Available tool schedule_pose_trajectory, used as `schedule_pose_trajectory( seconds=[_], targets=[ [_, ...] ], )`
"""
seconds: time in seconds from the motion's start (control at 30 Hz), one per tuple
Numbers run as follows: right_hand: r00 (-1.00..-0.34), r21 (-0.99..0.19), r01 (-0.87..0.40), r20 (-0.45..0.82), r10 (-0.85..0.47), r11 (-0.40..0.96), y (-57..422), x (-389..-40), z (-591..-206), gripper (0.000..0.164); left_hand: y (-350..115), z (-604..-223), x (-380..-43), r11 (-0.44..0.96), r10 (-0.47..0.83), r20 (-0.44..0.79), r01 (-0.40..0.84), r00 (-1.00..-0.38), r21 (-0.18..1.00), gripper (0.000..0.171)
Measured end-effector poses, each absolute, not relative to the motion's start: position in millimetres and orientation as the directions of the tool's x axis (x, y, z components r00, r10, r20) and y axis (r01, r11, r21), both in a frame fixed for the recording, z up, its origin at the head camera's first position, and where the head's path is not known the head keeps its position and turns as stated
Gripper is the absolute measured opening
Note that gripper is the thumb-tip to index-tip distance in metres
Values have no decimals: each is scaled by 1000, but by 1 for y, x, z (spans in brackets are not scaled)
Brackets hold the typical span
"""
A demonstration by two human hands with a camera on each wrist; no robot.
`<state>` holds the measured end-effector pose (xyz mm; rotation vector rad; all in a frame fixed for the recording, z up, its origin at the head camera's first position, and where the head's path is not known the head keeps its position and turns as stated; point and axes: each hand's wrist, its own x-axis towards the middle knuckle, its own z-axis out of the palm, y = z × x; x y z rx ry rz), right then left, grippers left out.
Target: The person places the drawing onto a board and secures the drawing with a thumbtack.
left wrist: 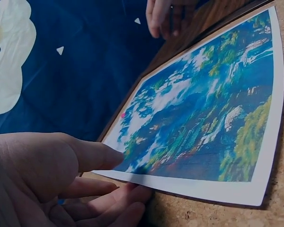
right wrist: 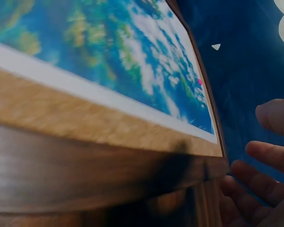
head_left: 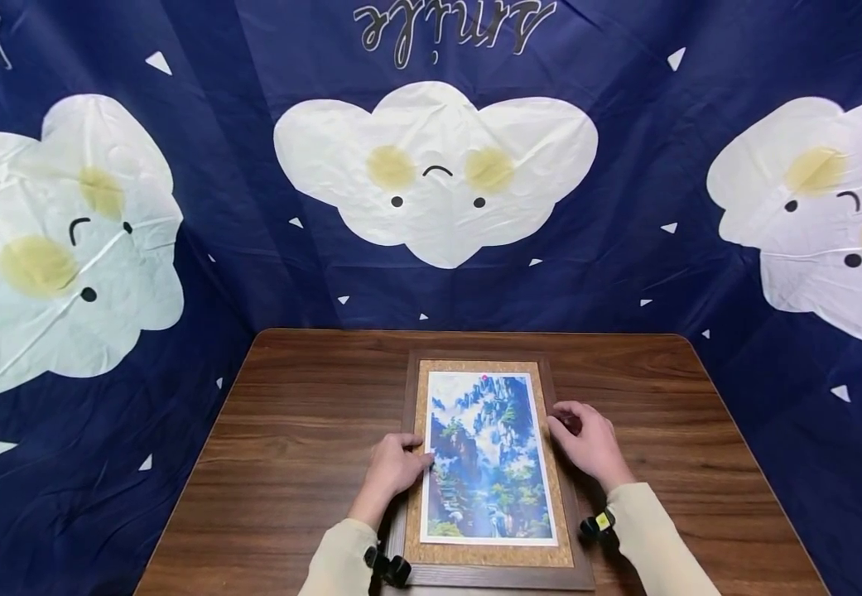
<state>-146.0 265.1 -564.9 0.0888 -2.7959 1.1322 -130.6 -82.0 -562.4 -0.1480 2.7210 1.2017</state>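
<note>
A landscape print (head_left: 486, 463) with a white border lies on a cork board (head_left: 490, 555) in a dark wood frame (head_left: 498, 577). One pink pushpin (head_left: 484, 377) shows at the print's top edge. My left hand (head_left: 395, 465) is at the left side of the board; its thumb (left wrist: 102, 156) lies over the print's left edge, with the other fingers loosely bent beside that edge. Beyond the frame's right side my right hand (head_left: 587, 439) hovers with loosely curved fingers and nothing in them. In the right wrist view, its fingers (right wrist: 260, 182) are spread apart beside the frame.
Beneath the frame is a brown wood-grain table (head_left: 296, 422). A dark blue cloth (head_left: 214, 273) with white cloud faces hangs along the back and both sides. Black wrist cameras (head_left: 387, 568) sit on both sleeves.
</note>
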Motion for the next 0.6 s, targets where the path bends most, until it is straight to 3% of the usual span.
schedule_pose_trajectory(
  seconds=[0.33, 0.47, 0.6],
  targets=[
    [-987, -624, -105, 161, -4, 774, 282, -119, -569, 40, -94, -563, -124, 623, 92, -160, -68, -983, 779, 41],
    [-987, -593, -111, 159, -19, 798, 288, -109, -569, 48, -104, -564, -122, 623, 118, -51, 34, -992, 781, 37],
    [-990, -548, -109, 138, -38, 829, 293, -97, -568, 58, -114, -570, -121, 643, 94, 167, 188, -981, 742, 34]
  ],
)
